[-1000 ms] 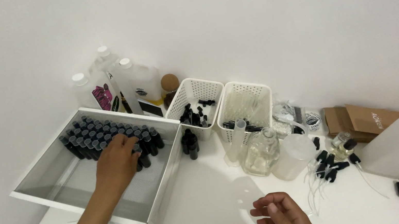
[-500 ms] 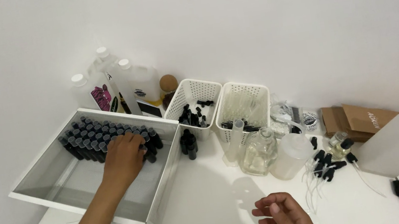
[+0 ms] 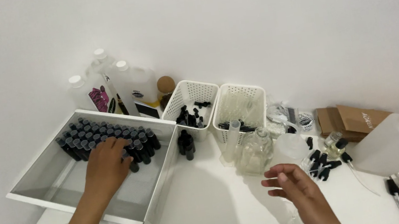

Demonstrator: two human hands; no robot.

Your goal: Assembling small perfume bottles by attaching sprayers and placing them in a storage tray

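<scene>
Head view: left hand [image 3: 107, 167], fingers curled over small black bottles [image 3: 104, 136] inside the white tray [image 3: 162, 195]; right hand [image 3: 293, 187] hovers spread and empty near the glass bottle [image 3: 254, 151].

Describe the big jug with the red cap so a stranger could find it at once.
Look to the far right of the white table, past the brown cardboard boxes. The jug lies tilted there, translucent white; its red cap alone sets it apart from the white-capped bottles by the wall.

Left hand [image 3: 106, 166] fingertips hidden among black bottles [image 3: 104, 138]; grip unclear.
</scene>
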